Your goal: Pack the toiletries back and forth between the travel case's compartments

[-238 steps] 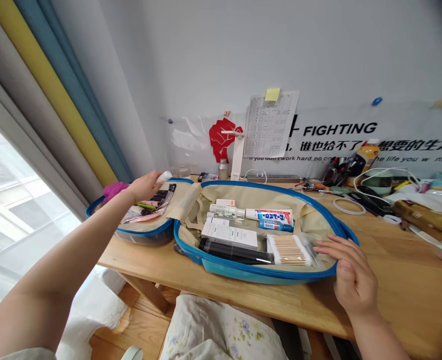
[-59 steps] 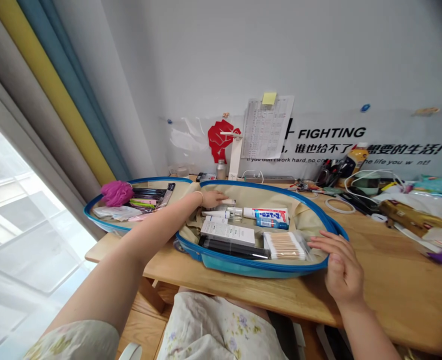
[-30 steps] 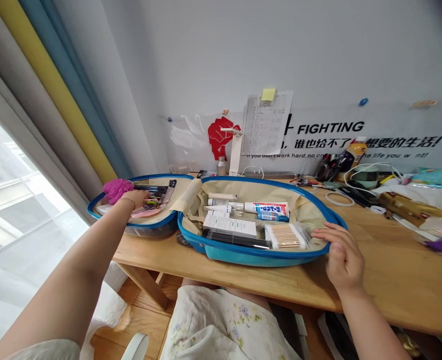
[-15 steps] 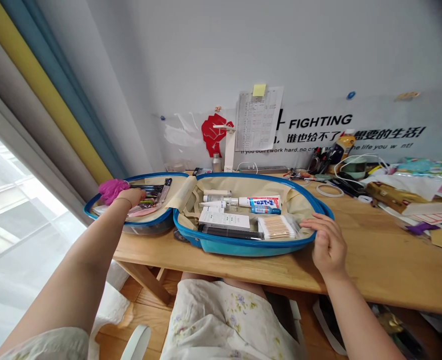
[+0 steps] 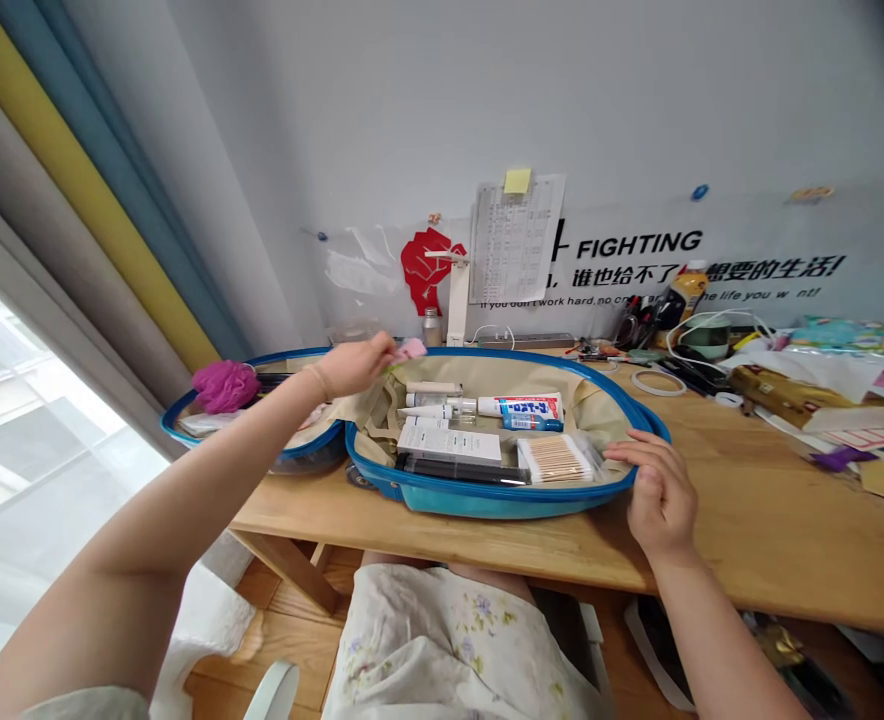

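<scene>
An open blue case (image 5: pixel 487 498) lies on the wooden desk (image 5: pixel 772 520), both halves lined in beige. My left hand (image 5: pixel 356 362) hovers over the hinge between the halves, pinched on a small pink item (image 5: pixel 412 348). My right hand (image 5: pixel 659 490) rests on the case's right rim, fingers curled over the edge. The right half holds a toothpaste tube (image 5: pixel 521 406), a white box (image 5: pixel 449 442), a black tube (image 5: pixel 461 470), a pack of cotton swabs (image 5: pixel 554 458) and small white tubes (image 5: pixel 431 400). A purple bath pouf (image 5: pixel 224 385) sits in the left half.
Clutter covers the desk's right side: cables (image 5: pixel 719 330), a bottle (image 5: pixel 678 295), packets and papers (image 5: pixel 809 385). A paper sheet (image 5: pixel 515 240) and a red fist sticker (image 5: pixel 425 268) hang on the wall. Curtains (image 5: pixel 82 190) and a window stand left. My lap is under the desk.
My left hand has lifted from the left half and moved right over the hinge, now carrying a pink item. My right hand stays on the rim.
</scene>
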A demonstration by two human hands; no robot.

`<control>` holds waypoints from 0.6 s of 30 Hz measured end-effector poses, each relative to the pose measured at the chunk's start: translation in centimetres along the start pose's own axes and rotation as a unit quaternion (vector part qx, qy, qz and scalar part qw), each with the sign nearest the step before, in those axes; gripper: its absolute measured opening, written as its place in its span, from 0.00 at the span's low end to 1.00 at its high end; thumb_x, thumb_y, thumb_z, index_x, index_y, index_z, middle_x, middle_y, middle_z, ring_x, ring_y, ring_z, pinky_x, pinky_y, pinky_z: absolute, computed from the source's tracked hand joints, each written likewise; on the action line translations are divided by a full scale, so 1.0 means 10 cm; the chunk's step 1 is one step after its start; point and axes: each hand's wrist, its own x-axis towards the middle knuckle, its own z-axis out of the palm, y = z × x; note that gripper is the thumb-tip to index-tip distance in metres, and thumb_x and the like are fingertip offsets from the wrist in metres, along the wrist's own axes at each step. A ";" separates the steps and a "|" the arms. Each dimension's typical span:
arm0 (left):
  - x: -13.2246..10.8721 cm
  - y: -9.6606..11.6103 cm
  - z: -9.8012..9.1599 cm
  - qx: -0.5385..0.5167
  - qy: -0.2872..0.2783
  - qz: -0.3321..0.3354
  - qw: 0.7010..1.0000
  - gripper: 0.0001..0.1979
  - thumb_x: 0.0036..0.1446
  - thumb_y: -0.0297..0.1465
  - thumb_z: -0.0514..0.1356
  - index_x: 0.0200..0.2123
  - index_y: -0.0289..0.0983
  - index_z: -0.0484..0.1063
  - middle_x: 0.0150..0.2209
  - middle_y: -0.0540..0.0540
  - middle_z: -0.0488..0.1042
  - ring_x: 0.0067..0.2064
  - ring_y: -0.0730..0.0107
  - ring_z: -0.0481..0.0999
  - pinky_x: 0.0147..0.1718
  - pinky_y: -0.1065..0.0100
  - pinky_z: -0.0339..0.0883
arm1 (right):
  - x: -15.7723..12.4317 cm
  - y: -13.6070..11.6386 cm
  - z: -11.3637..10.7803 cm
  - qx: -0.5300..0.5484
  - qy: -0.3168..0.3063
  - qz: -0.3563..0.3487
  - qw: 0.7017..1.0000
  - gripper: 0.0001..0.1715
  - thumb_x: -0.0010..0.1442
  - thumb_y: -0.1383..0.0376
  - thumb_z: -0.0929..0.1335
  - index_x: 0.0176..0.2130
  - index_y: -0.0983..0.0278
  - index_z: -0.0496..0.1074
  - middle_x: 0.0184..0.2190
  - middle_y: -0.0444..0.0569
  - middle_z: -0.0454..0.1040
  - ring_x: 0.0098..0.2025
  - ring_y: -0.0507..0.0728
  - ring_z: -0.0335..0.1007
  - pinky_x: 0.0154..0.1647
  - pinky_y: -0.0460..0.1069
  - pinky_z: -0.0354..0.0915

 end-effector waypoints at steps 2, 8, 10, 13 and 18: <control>0.06 0.32 0.06 -0.021 -0.041 0.077 0.996 0.18 0.69 0.39 0.43 0.52 0.38 0.64 0.41 0.42 0.78 0.39 0.63 0.78 0.39 0.67 0.68 | 0.00 0.00 0.00 0.000 -0.003 0.002 1.000 0.21 0.67 0.62 0.56 0.35 0.60 0.75 0.34 0.50 0.78 0.48 0.61 0.73 0.52 0.61 0.68; 0.12 0.74 0.42 -0.043 -0.123 0.171 0.977 0.13 0.66 0.36 0.48 0.45 0.38 0.69 0.36 0.44 0.79 0.35 0.64 0.78 0.36 0.67 0.68 | -0.01 0.01 -0.01 0.000 -0.010 0.019 1.000 0.23 0.67 0.60 0.56 0.34 0.60 0.75 0.33 0.51 0.77 0.48 0.61 0.73 0.51 0.62 0.68; 0.13 0.76 0.52 -0.045 -0.129 0.182 0.974 0.12 0.65 0.35 0.49 0.43 0.38 0.69 0.37 0.43 0.79 0.35 0.64 0.78 0.37 0.67 0.69 | -0.01 0.01 -0.01 0.005 -0.008 0.013 1.000 0.22 0.67 0.60 0.56 0.34 0.60 0.75 0.33 0.51 0.77 0.48 0.61 0.73 0.51 0.62 0.68; 0.12 0.77 0.57 -0.053 -0.117 0.192 0.973 0.10 0.64 0.34 0.51 0.42 0.38 0.71 0.41 0.42 0.79 0.39 0.64 0.78 0.40 0.66 0.69 | 0.00 0.01 -0.02 0.008 -0.007 0.006 1.000 0.22 0.67 0.61 0.56 0.34 0.60 0.75 0.34 0.51 0.78 0.49 0.62 0.73 0.51 0.62 0.68; 0.08 0.68 0.43 -0.069 -0.049 0.164 0.983 0.13 0.62 0.37 0.54 0.45 0.40 0.73 0.48 0.43 0.76 0.45 0.64 0.77 0.45 0.67 0.69 | 0.00 0.00 -0.02 0.006 -0.011 0.021 1.000 0.23 0.67 0.59 0.56 0.33 0.60 0.75 0.33 0.51 0.78 0.48 0.62 0.74 0.51 0.63 0.68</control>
